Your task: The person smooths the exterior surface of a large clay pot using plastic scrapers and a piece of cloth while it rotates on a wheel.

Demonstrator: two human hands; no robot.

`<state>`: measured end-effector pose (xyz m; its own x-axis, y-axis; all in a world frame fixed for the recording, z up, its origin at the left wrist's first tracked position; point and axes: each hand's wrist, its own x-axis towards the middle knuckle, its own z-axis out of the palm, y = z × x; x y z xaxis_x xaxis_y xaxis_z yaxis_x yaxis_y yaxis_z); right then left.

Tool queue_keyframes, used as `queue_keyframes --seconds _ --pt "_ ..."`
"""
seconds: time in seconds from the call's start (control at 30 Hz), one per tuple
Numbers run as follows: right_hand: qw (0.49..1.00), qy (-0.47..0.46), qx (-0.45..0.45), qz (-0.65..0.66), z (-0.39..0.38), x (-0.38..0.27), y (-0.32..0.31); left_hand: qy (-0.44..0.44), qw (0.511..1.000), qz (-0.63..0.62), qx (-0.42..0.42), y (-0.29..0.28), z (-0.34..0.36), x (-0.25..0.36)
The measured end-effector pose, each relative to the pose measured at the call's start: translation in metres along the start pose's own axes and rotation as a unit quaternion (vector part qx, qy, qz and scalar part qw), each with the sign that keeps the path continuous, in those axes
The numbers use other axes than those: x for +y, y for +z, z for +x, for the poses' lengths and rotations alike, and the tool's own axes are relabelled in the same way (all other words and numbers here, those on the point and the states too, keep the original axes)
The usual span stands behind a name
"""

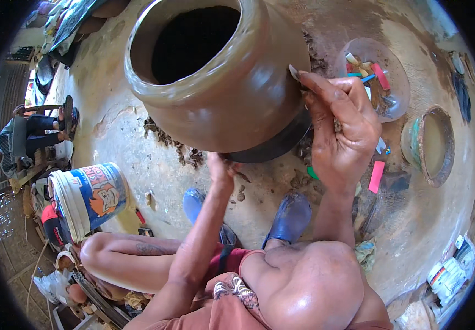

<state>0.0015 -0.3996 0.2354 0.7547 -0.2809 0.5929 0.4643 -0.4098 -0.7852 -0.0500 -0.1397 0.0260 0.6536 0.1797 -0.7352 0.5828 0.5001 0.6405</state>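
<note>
A large brown clay pot (232, 104) with a wide flared rim and a wet sheen stands in front of me, its mouth dark inside. Its lower edge meets a black round base (273, 144). My left hand (220, 169) reaches to the underside of this base, and its fingers are mostly hidden there. At the pot's right wall, my right hand (344, 124) has its fingers bent and drawn together. A small pale tip (293, 72) shows at the index finger against the clay; whether it is a nail or a thin piece held there is unclear.
A clear plastic bowl (402, 102) with small coloured pieces sits right of the pot. Beyond it is a round basin (449, 146). A pink strip (376, 176) lies nearby. Left are a white-and-blue bucket (92, 198) and a seated person (26, 135). Clay scraps (180, 148) litter the floor.
</note>
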Motion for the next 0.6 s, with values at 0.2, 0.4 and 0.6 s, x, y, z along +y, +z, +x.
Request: queue_keyframes --seconds 0.2,0.4,0.6 --pt "0.997 -0.035 -0.061 -0.043 0.025 -0.007 -0.006 0.128 0.987 0.010 0.102 0.033 0.017 0.032" --pt "0.989 -0.073 -0.095 -0.085 0.035 -0.021 -0.004 0.142 0.990 0.004 0.000 0.010 0.038 0.037" --pt "0.983 -0.072 -0.132 -0.106 0.025 -0.030 -0.014 0.196 0.977 0.055 -0.055 0.026 0.032 0.032"
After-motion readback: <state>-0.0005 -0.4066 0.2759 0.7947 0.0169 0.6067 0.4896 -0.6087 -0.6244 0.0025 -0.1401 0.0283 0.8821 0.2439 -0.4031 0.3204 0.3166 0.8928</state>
